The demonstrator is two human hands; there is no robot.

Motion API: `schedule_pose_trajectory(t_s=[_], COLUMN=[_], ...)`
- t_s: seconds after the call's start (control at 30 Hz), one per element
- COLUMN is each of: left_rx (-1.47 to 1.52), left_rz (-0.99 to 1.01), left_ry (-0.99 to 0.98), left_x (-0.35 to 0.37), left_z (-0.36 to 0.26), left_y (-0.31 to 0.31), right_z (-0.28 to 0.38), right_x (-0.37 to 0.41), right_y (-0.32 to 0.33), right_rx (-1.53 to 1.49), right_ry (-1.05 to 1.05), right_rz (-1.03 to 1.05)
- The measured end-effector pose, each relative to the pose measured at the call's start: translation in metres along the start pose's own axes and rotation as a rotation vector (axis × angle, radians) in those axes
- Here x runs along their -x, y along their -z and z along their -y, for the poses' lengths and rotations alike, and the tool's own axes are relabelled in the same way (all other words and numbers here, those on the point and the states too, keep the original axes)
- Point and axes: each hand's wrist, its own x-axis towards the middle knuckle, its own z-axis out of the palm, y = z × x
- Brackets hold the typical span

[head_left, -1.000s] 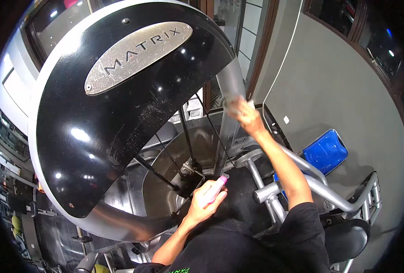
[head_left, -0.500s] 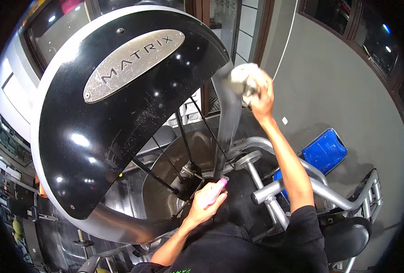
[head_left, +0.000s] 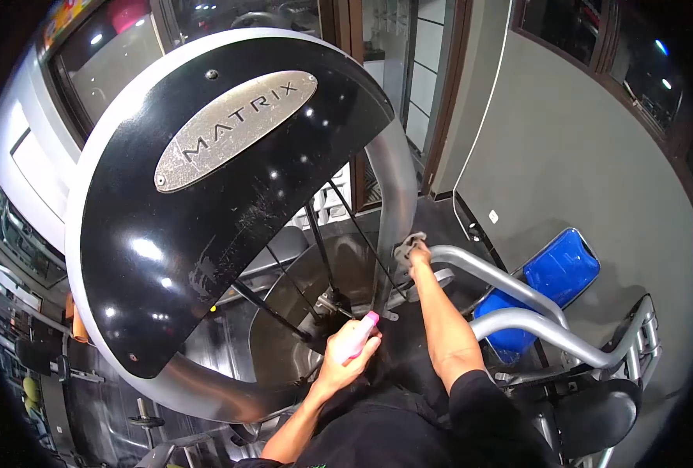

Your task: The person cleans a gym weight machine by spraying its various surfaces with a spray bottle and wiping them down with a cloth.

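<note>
My right hand is closed on a crumpled, greyish-white cloth, pressed against the silver curved frame tube of a gym machine, low on its right side. Low in the middle, my left hand wraps round a pink bottle whose pink top points up and right. The machine's large black cover stands to the left of both hands, scuffed along its lower edge. A metal plate on it reads MATRIX. Dark cables and rods run below the cover behind my left hand.
Silver bent tubes of the machine reach out to the right of my right arm. Beyond them is a blue folded chair or pad, near the grey wall. A black padded seat is at lower right. A white cable hangs down the wall.
My right hand has moved down the silver tube with the cloth, from near its top to its lower part. My left hand keeps the bottle in nearly the same place. The view has shifted slightly.
</note>
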Motion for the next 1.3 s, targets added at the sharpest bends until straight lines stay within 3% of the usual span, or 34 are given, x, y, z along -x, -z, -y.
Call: schedule_pose_trajectory(t_s=[0.1,0.13,0.17,0.2,0.23,0.27,0.3,0.37,0.4,0.43,0.47,0.6,0.7,0.87,0.93,0.97,1.03,1.07,1.13,1.2,1.3], left_rx=[0.002,0.006,0.006,0.013,0.021,0.022,0.003,-0.015,-0.003,0.007,0.003,0.052,0.052,0.021,0.020,0.022,0.024,0.040,0.054,0.029,0.025], left_rz=[0.019,0.029,0.029,0.033,0.039,0.038,0.046,0.058,0.067,0.075,0.075,0.052,0.040,0.052,0.085,0.093,0.108,0.100,0.074,0.071,0.088], left_ry=[-0.016,-0.014,-0.016,-0.004,0.009,0.007,-0.017,-0.037,-0.016,0.004,0.002,0.044,0.065,0.005,0.029,0.033,0.038,0.014,0.042,0.033,0.059], left_x=[-0.002,-0.002,-0.003,-0.003,-0.003,-0.006,-0.008,-0.008,-0.009,-0.009,-0.009,-0.006,-0.001,0.002,0.003,0.006,0.006,0.008,0.015,0.022,0.030], left_z=[-0.006,-0.007,-0.007,-0.006,-0.006,-0.006,-0.005,-0.006,-0.008,-0.009,-0.010,-0.009,-0.006,-0.005,-0.009,-0.012,-0.018,-0.017,-0.020,-0.020,-0.021], left_y=[-0.003,-0.004,-0.003,-0.003,-0.004,-0.005,-0.007,-0.009,-0.009,-0.010,-0.010,-0.010,-0.007,-0.008,-0.008,-0.009,-0.008,-0.006,-0.003,0.002,0.007], right_z=[0.056,0.060,0.100,0.119,0.134,0.187,0.174,0.217,0.229,0.241,0.247,0.226,0.173,0.077,0.044,0.035,0.020,0.008,0.013,0.020,0.109], right_x=[0.025,0.011,0.045,0.049,0.044,0.108,0.049,0.108,0.123,0.150,0.162,0.175,0.133,0.125,0.124,0.124,0.117,0.096,0.081,0.053,0.114], right_y=[-0.010,-0.019,-0.030,-0.042,-0.054,-0.056,-0.070,-0.093,-0.104,-0.114,-0.122,-0.126,-0.098,-0.032,-0.014,-0.010,-0.017,-0.023,-0.024,-0.031,-0.060], right_rx=[0.143,0.304,0.258,0.292,0.085,0.273,0.257,0.154,0.169,0.132,0.231,0.265,0.588,0.771,0.746,0.749,0.484,0.400,0.110,0.092,0.121], right_ry=[0.096,0.311,0.275,0.564,0.812,0.513,1.004,1.183,1.054,1.299,1.462,1.533,1.752,1.566,1.296,1.289,1.078,0.659,0.270,0.475,1.013], right_rz=[0.090,-0.052,0.014,-0.025,0.120,0.143,0.088,0.240,0.324,0.352,0.270,0.175,-0.042,-0.048,-0.049,-0.056,-0.132,-0.114,-0.136,-0.237,-0.161])
